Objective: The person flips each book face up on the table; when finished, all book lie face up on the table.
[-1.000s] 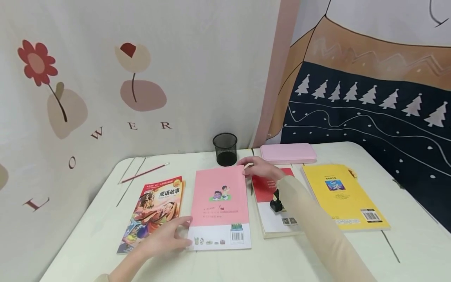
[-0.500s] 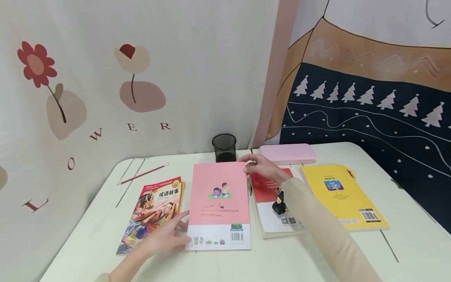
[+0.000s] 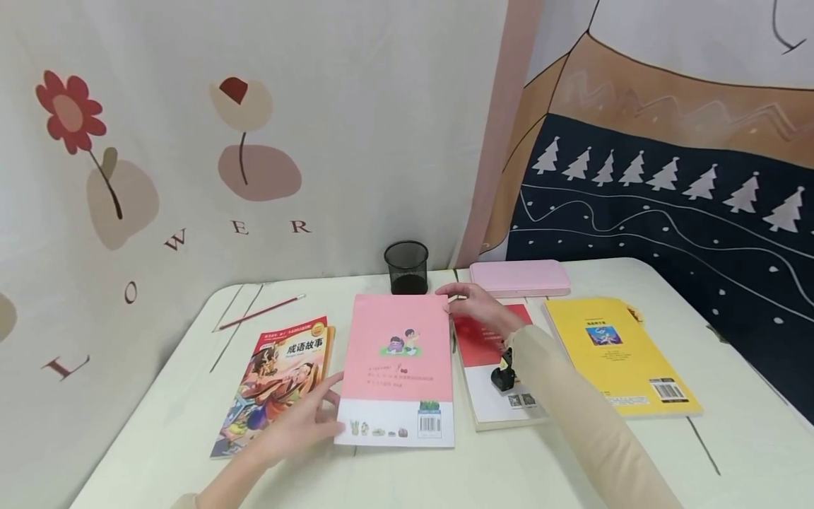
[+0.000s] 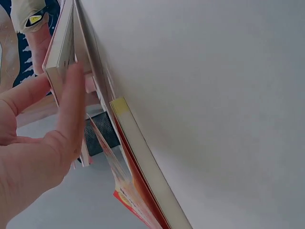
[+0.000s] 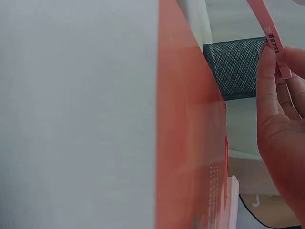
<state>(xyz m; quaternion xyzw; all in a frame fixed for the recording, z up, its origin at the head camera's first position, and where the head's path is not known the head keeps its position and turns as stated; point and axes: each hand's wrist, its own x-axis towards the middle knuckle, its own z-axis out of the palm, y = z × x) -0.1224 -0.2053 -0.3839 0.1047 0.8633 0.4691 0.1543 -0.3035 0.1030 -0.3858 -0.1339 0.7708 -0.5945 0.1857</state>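
1. Left hand (image 3: pixel 305 424): thumb and fingers pinch the near left corner of the pink book (image 3: pixel 397 367), which is raised off the table (image 3: pixel 159 424).
2. Right hand (image 3: pixel 473 304): fingers curled on the book's far right corner, gripping its edge.
3. Pink book: held between the storybook (image 3: pixel 273 382) and the red-and-white book (image 3: pixel 492 375), in front of the mesh cup (image 3: pixel 407 267).
4. Change since a second ago: the book's far edge has moved slightly towards the cup; both hands keep their corners.

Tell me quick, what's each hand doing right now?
Left hand: grips the near left corner of the pink book.
Right hand: pinches the pink book's far right corner.
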